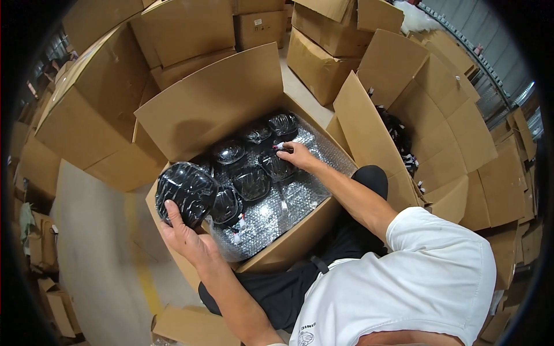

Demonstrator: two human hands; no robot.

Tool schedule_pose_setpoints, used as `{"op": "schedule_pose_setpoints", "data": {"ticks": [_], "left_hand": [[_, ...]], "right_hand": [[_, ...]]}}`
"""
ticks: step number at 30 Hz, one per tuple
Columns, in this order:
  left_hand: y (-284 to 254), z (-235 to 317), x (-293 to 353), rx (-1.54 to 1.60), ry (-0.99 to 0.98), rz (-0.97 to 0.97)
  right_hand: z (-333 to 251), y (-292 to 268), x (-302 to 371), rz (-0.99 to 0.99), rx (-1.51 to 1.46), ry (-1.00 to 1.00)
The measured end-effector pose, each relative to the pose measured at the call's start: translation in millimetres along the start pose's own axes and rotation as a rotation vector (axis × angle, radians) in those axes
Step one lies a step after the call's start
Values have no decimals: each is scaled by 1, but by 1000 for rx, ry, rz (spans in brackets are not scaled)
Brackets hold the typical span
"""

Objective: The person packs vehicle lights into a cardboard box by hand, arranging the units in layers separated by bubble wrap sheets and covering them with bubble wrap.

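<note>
My left hand [193, 239] grips a glossy black rounded part [186, 190] wrapped in clear plastic, raised over the left edge of an open cardboard box [288, 242]. The thumb lies on its near face; the other fingers are mostly hidden behind it. Inside the box my right hand [299, 155] pinches a small white connector [279, 146] with a bit of red, just above another wrapped black part [277, 165]. Several more such parts lie side by side on bubble wrap [268, 216]. Loose white connectors [237, 236] rest near them.
A second open carton [369, 141] at the right holds dark items with white ends. Large cartons [107, 98] stand at the left, and stacked boxes [320, 63] stand at the back. Yellow tape [141, 254] marks the floor at the left. My knees are against the box's near side.
</note>
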State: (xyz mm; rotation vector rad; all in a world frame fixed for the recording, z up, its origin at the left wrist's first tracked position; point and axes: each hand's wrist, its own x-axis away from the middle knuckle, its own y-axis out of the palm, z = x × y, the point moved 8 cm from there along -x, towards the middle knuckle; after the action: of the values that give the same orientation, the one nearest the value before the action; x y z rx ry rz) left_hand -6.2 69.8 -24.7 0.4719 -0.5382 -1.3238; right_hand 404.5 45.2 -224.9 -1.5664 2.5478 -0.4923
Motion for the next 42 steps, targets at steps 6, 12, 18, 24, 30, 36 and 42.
{"op": "schedule_pose_setpoints", "data": {"ticks": [6,12,18,24,30,36,42], "left_hand": [[8,-18,3,-86,-151,-154],[43,-39,38,-356,-337,-536],[61,-55,61,-695,-302,-850],[43,-62,42,-653,-311,-582],[54,-69,45,-620,-179,-705],[37,-61,28,-515,-290,-397],[39,-67,29,-469,-316,-425]], "right_hand": [[-84,4,29,73,495,-238],[-201,41,77,-420,-516,-313],[-220,77,150,-1005,-120,-323],[-172,72,151,-730,-550,37],[-151,60,168,-809,-729,194],[-128,-5,118,-285,-916,258],[23,-53,57,429,-716,459]]}}
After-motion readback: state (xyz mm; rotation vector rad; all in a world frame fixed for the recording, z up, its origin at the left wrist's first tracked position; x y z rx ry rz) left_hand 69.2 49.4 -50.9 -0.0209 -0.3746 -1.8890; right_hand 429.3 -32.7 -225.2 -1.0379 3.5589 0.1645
